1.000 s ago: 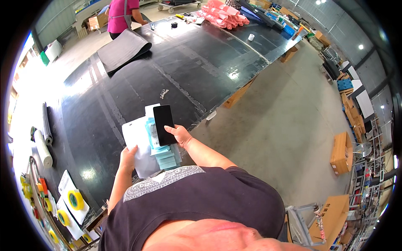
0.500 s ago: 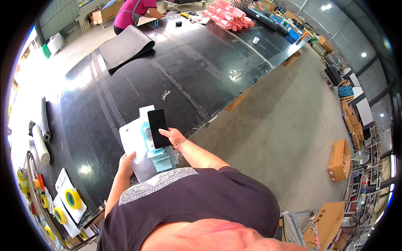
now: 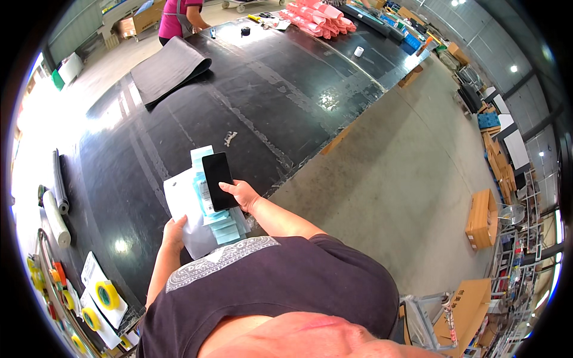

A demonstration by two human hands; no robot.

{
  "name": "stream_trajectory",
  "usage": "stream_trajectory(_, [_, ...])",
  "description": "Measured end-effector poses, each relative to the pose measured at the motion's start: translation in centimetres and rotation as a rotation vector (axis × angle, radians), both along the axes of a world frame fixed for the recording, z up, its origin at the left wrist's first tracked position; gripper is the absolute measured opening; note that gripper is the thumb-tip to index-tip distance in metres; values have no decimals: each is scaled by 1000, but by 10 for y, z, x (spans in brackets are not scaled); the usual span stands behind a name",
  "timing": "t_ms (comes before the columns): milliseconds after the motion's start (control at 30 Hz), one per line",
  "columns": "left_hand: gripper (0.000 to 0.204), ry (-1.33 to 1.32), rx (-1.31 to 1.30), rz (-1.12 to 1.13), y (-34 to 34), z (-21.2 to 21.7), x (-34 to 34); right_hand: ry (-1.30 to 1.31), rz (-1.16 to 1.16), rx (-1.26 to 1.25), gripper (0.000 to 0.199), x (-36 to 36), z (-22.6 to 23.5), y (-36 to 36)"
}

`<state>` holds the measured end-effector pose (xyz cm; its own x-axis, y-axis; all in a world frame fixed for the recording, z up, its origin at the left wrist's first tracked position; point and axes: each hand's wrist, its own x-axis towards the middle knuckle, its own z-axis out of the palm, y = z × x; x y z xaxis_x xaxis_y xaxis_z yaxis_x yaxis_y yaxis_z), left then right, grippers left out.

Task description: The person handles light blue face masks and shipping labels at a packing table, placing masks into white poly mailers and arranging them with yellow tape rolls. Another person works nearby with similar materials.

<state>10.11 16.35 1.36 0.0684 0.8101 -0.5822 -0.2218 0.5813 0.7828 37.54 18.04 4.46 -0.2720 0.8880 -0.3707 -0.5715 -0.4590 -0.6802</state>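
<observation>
A black smartphone rests in my right hand, its dark screen facing up and my thumb across its lower edge. Beneath and beside it lies a folded strip of light-blue labels, partly covered by the phone. Under the labels is a white sheet. My left hand pinches the left edge of that sheet, thumb on top; the fingers below are hidden. All of this is held just over the near edge of a large black table.
A folded black mat and pink wrapped bundles are on the table's far part. Rolls and yellow tape are at left. A co-worker stands beyond. Cardboard boxes stand on the floor at right.
The view has shifted slightly, so the table and everything on it sit a little further left and up. Both hands keep their hold; the co-worker's arm has moved.
</observation>
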Motion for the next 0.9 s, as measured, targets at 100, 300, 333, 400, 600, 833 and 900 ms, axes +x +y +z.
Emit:
stream_trajectory(100, [34, -15, -16, -4, 4, -7, -2, -10, -1, -14, 38, -1, -9, 5])
stream_trajectory(300, [34, -38, -76, 4, 3, -7, -3, -23, 23, -11, 42, -1, -15, 6])
stream_trajectory(333, [35, -37, -88, 6, 3, -6, -1, -30, 19, -8, 43, 0, -16, 6])
stream_trajectory(400, [35, -39, -91, 4, 4, -5, 2, -52, 6, -10, 42, 1, -18, 6])
stream_trajectory(600, [32, -9, 72, -10, 5, -5, 4, -8, 5, 0, 41, 5, -8, 7])
stream_trajectory(833, [32, 156, 56, 75, 3, -6, -19, -77, -69, -8, 31, 3, -14, 20])
stream_trajectory(900, [34, 143, -37, 194, -1, -10, -23, -36, -87, -25, 33, 14, -19, 22])
